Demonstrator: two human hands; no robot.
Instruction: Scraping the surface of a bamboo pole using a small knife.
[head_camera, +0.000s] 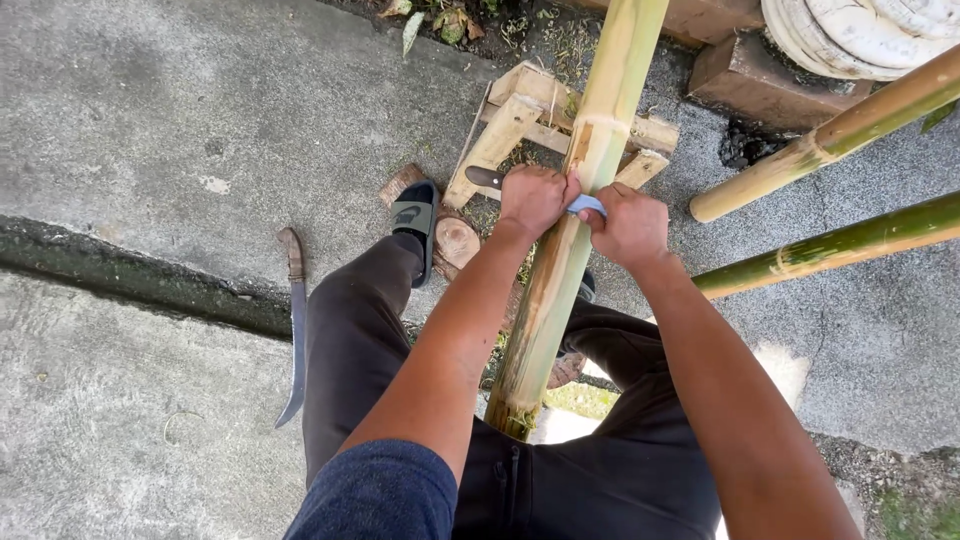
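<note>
We look straight down at a concrete floor (180, 120), grey and stained, with a dark damp crack running from 9 o'clock toward centre.

A long bamboo pole (560, 260) crosses the middle of the view, from 12 o'clock down to its cut end near 6 o'clock, between our legs. It is yellow-green, partly stripped, and leans on a wooden stand (520, 110) at about 12 o'clock. Two more poles (830, 135) lie at 2 to 3 o'clock, well apart from the held one; the lower is greener.

Our legs in dark trousers (350, 330) straddle the pole. One foot in a black sandal (413, 220) sits at 11 o'clock of centre, just beside a round wood offcut (457, 240).

A curved long knife (296, 320) lies on the floor at 9 o'clock, untouched, well apart from both hands.

Left hand (532, 198): fingers curled shut around a dark handle that sticks out toward 9 o'clock, pressed against the left flank of the pole. Right hand (630, 225): fingers closed on the other end, against the right flank. Between the two fists a short stretch of pale blue blade (586, 204) shows, lying across the pole's face and touching it. We cannot tell how deep it bites.
</note>
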